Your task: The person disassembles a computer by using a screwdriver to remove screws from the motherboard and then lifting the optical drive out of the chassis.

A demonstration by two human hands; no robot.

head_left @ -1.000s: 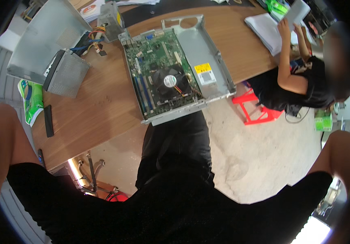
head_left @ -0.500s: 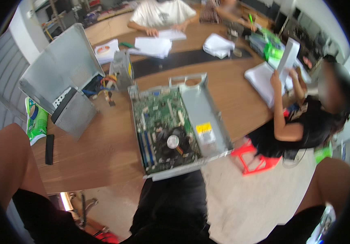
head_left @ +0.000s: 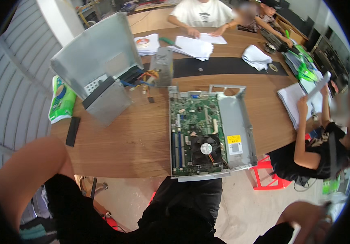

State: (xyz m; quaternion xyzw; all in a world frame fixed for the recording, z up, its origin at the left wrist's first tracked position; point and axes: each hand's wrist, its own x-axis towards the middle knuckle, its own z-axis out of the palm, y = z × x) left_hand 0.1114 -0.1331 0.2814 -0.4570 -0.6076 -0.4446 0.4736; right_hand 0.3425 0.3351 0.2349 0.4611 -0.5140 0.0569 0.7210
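the open computer chassis (head_left: 230,110) is lying right at the front edge of the counter (head_left: 142,150), and its near lip is seeming to hang slightly past the wood. the likeliest mishap is it tipping or sliding off; a bump from the person's trousered legs (head_left: 183,199) just below, or a push on that lip, would be causing it. the circuit board (head_left: 199,118) and fan (head_left: 199,151) are facing up uncovered, so anything dropped or dragged across them could be doing damage. farther off, the loose cable bundle (head_left: 149,77) beside the power supply (head_left: 162,67) could be snagging on a passing sleeve, and the big metal cover (head_left: 93,57), standing steeply by the drive cage (head_left: 105,103), could be toppling if knocked.

neither grip is showing. the left arm (head_left: 32,175) is bending at the elbow and running out toward the dark rim; the right arm (head_left: 299,213) is appearing blurred at the lower right, with no hand to be made out, so whether either grip is open, closed or holding something cannot be told. the chassis is sitting ahead of where both grips would be, between the two arms, well apart from the left one and nearer the right one, with neither visible arm touching it. the cage and cover are standing ahead of the left arm.
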